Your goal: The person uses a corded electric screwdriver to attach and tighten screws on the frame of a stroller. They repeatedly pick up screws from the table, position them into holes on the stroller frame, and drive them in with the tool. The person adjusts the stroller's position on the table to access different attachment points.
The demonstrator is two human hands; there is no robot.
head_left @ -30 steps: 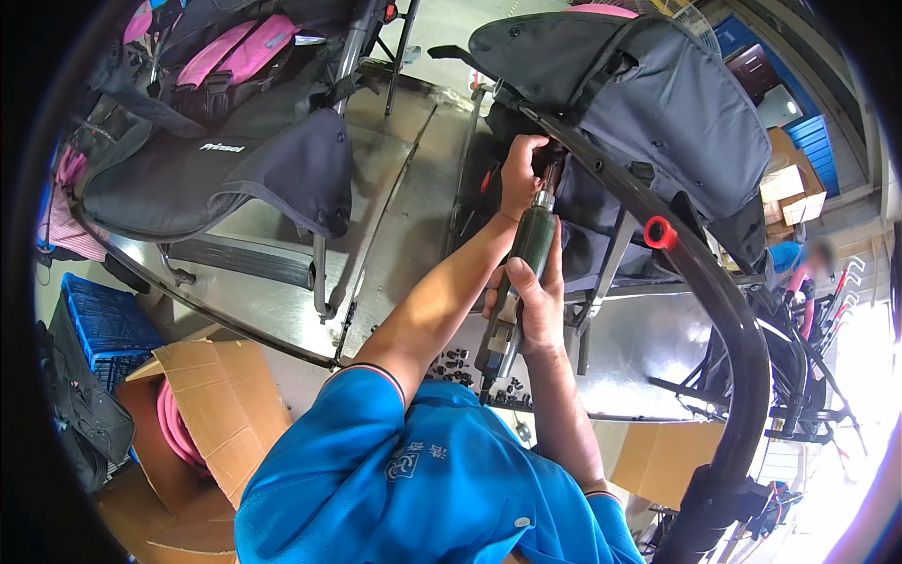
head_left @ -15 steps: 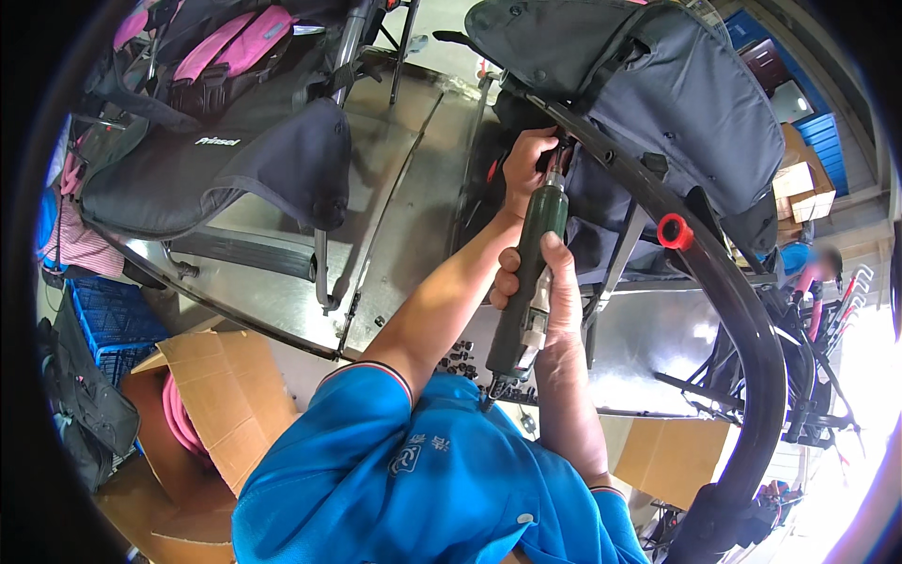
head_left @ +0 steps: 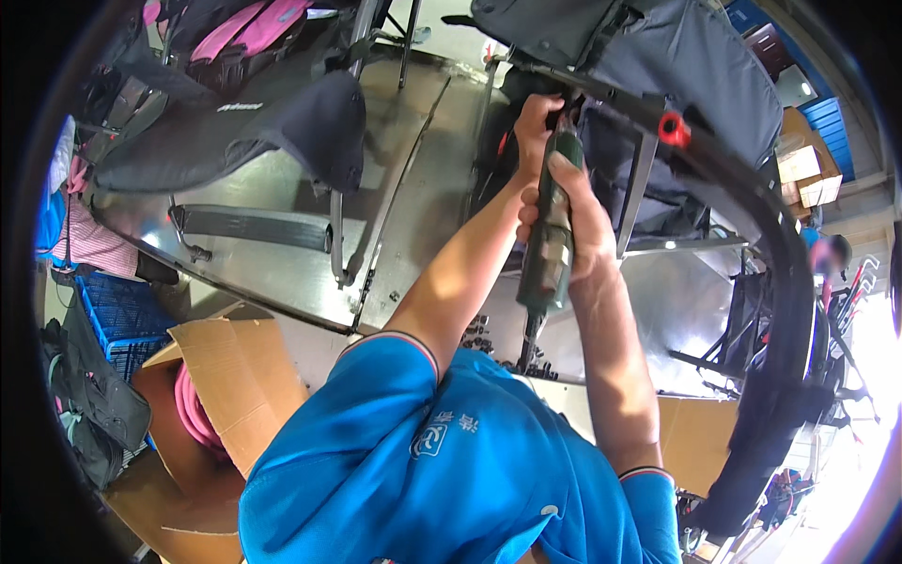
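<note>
My right hand (head_left: pixel 584 221) is closed round a dark green inline power screwdriver (head_left: pixel 543 273), its thumb stretched along the body. The driver's far end points at a dark joint below the black curved tube (head_left: pixel 728 174) of a stroller frame. My left hand (head_left: pixel 536 130) is curled at that joint, right beside the driver's tip; what its fingers grip is hidden. A red ring (head_left: pixel 673 130) sits on the tube to the right. Dark grey stroller fabric (head_left: pixel 695 80) hangs behind and right of both hands.
A second stroller with a dark seat (head_left: pixel 249 132) stands to the left on the metal tabletop (head_left: pixel 399 188). Small black parts (head_left: pixel 479 331) lie near the table edge. An open cardboard box (head_left: pixel 240 381) holds pink material. Blue crates (head_left: pixel 117 310) stand far left. Another person (head_left: pixel 831 256) is at far right.
My right hand and the screwdriver have moved away from my body, towards the joint. The black tube and its red ring have shifted. My left hand stays at the joint.
</note>
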